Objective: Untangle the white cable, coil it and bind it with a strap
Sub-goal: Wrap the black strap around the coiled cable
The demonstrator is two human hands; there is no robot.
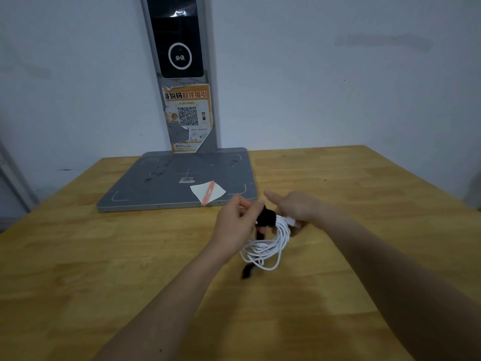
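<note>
The white cable [270, 246] hangs as a coil of several loops above the wooden table [78, 256]. My right hand [296, 208] grips the top of the coil, with the index finger stretched out and a white plug end showing under the palm. A black strap [266, 217] wraps around the top of the coil between both hands. My left hand [234, 225] pinches the strap's upper end between thumb and fingers. A loose black tail of the strap [247, 271] dangles below the coil, blurred.
A grey flat scanner base [156, 188] with an upright post [179, 74] stands at the table's back, against the wall. On the base lie a white paper slip [218, 190] and an orange pen-like stick [207, 194], just beyond my hands.
</note>
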